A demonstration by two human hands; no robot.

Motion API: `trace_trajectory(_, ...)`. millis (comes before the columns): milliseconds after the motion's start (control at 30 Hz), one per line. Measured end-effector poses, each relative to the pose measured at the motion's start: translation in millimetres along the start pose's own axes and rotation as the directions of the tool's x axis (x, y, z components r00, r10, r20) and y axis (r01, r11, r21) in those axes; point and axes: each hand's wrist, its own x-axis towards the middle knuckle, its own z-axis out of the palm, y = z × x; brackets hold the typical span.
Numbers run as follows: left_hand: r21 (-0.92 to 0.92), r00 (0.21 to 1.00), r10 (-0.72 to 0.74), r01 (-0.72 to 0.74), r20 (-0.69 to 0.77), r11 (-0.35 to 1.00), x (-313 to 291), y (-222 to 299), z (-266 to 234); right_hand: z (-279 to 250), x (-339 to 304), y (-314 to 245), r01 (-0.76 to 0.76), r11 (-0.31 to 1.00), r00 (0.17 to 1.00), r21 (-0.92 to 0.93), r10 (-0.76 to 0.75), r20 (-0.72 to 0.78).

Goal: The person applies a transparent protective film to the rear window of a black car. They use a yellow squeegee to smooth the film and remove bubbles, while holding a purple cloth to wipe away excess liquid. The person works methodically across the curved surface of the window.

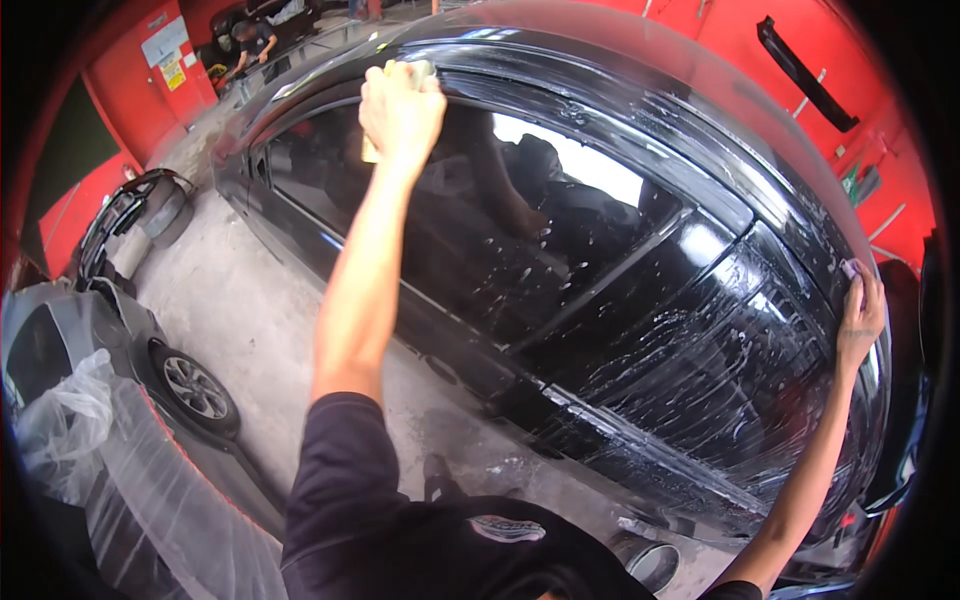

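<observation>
A black car (620, 330) lies in front of me, its side and roof streaked with white suds and wet runs. My left hand (402, 115) is stretched far out over the roof edge above the dark side window (430, 180). Its fingers are wrapped round a pale yellow object (370, 152), mostly hidden by the hand, so its kind is unclear. Far to the right, my right hand (862, 315) presses a small purple pad (851, 268) against the wet bodywork near the end of the roof. Its fingers are bent over the pad.
Left of me stands a grey car body (210, 470) with a wheel (195, 388), partly under clear plastic sheeting (70, 410). A loose black bumper (115, 225) is on the concrete floor (265, 310). An open can (652, 565) stands below. Another person (255, 45) works at the far left.
</observation>
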Motion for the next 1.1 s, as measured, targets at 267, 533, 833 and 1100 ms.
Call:
trace_trajectory(267,-0.310,0.934,0.351,-0.352,-0.061,0.883,-41.4,70.8,-8.1,-13.7,-6.8,20.6,0.002,1.000,0.999,-0.009,-0.002,0.038)
trace_trajectory(533,-0.213,0.989,0.103,-0.124,-0.104,0.969,-37.4,31.4,-3.0,0.1,-1.6,3.7,-0.027,0.999,0.999,0.030,0.026,0.029)
trace_trajectory(833,-0.331,0.994,0.016,-0.053,-0.112,0.942,-31.6,-45.5,27.5,-9.3,-3.3,2.6,0.006,0.999,0.999,0.033,-0.008,0.038)
trace_trajectory(1100,-0.473,0.945,0.191,-0.301,-0.265,0.828,-85.6,54.0,21.1,-14.6,-3.7,19.4,-0.056,0.998,0.996,0.010,0.055,0.075)
